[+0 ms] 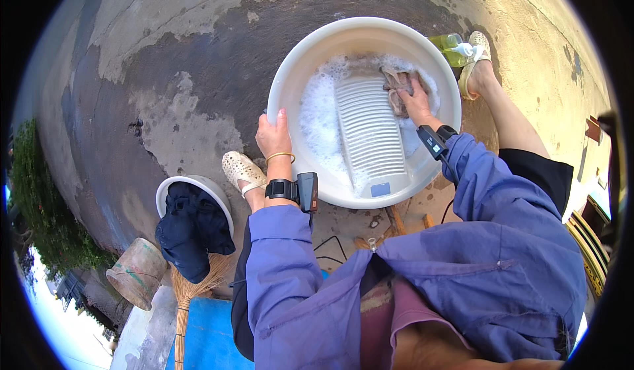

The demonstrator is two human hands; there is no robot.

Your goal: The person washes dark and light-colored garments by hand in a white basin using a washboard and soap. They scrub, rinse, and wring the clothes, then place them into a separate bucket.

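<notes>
A large white plastic washbasin holds soapy water with thick suds. A ribbed washboard slopes down its middle. My left hand grips the basin's left rim, thumb over the edge. Inside, at the right of the washboard, my right hand holds a wet brownish cloth, partly in the foam. The cloth's lower part is hidden by suds. Both wrists carry black straps with small devices.
A small white basin with dark clothes stands at the left, near a worn bucket and a straw broom. A pump bottle of yellow-green liquid is beside the right foot. The concrete ground has wet patches.
</notes>
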